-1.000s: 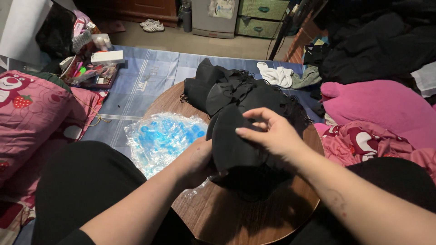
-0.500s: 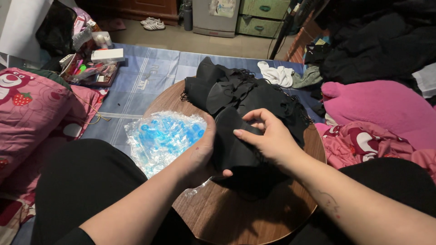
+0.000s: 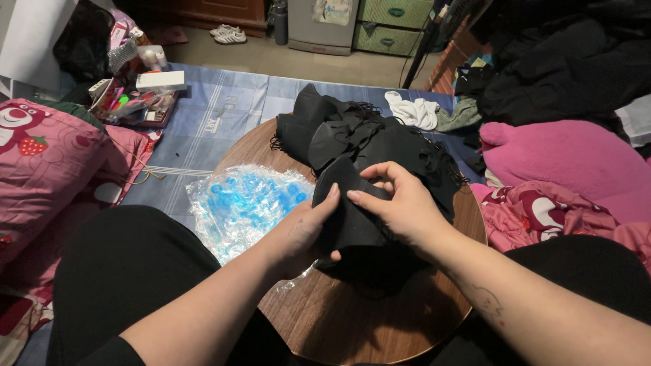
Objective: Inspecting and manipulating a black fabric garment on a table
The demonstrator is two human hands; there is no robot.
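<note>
both hands point(image 3: 359, 217) pinch black mask point(image 3: 349, 220); lower edge lost in shadow.

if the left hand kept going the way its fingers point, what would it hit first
Probably the pile of black masks on the round table. The left hand points up and away, already against the black mask both hands hold; depth is unclear.
</note>
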